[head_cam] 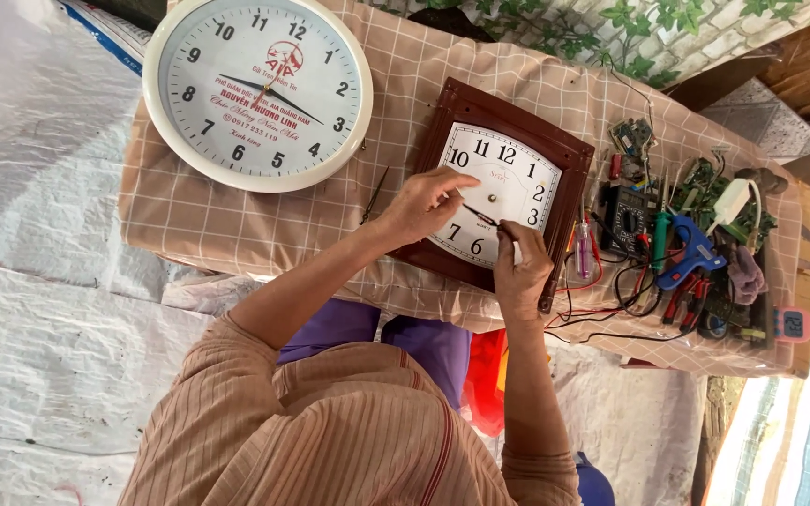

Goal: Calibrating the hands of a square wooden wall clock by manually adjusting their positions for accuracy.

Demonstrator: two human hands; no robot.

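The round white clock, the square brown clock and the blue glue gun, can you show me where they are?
round white clock (257, 89): head view, on its white dial.
square brown clock (525, 141): head view, on its dark wooden frame, top edge.
blue glue gun (693, 253): head view, on its blue body.

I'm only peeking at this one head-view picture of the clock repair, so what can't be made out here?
- Square clock: its lower dial is covered by the left hand and right hand.
- Thin clock hand: too small to tell which fingers grip it.
- Tool pile: tangled wires hide many pieces.
- Round white clock: its top is cut off by the picture's upper edge.
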